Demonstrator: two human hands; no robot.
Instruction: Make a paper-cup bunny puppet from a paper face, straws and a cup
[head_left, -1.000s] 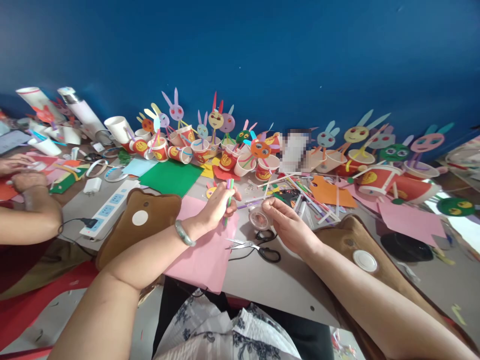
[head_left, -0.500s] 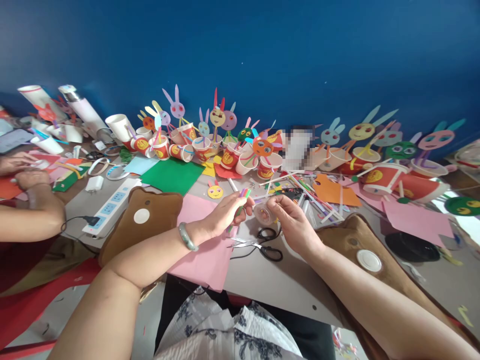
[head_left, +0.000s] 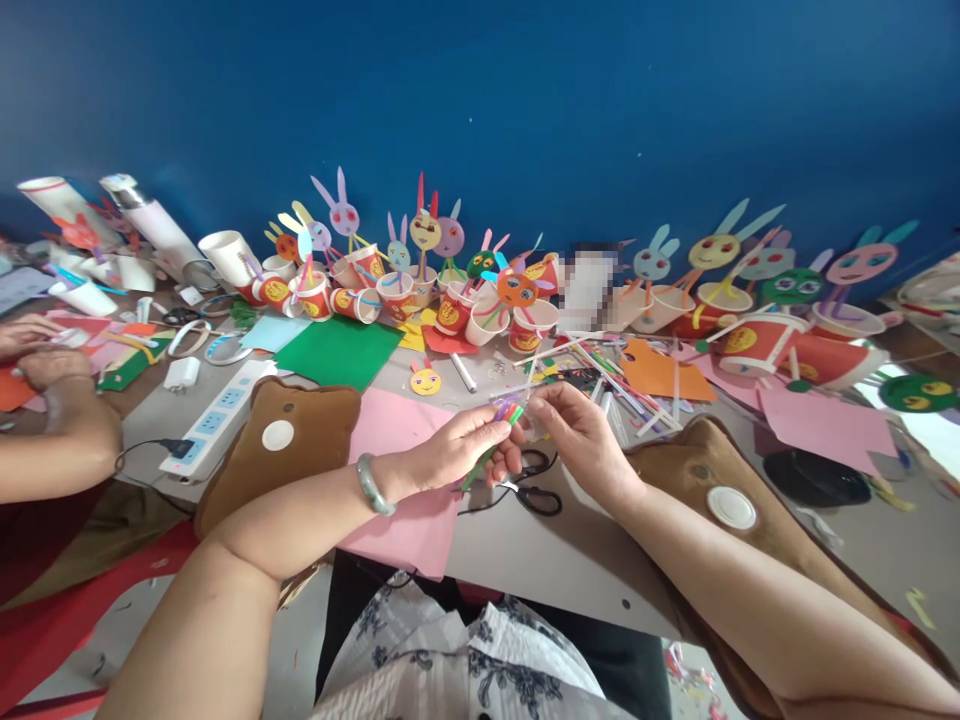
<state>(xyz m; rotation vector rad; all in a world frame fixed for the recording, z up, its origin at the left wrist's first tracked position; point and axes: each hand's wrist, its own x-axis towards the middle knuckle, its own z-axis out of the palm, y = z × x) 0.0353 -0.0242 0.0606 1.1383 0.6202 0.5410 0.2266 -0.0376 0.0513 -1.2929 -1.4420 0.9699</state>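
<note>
My left hand (head_left: 466, 442) is closed around a bundle of thin coloured strips (head_left: 511, 411), whose purple, red and green ends stick out past the thumb. Beside it, my right hand (head_left: 583, 432) pinches a roll of clear tape (head_left: 529, 424), mostly hidden by the fingers and close to the strip ends. Below both hands lie black-handled scissors (head_left: 541, 501), their blades partly covered by my left hand. Pink paper (head_left: 401, 525) rests on the table under my left wrist.
Paper cups with rabbit-faced figures (head_left: 517, 288) line the blue wall. Brown cushion-like pads (head_left: 311, 425) flank my arms. A power strip (head_left: 221, 415) and green paper (head_left: 341, 352) are at left, near another person's arm (head_left: 67, 440). Loose straws and strips (head_left: 619, 375) lie behind my right hand.
Both hands have come closer together. The tape roll has turned and is now against the strip ends; the strips tilt more to the right. The view has shifted slightly.
</note>
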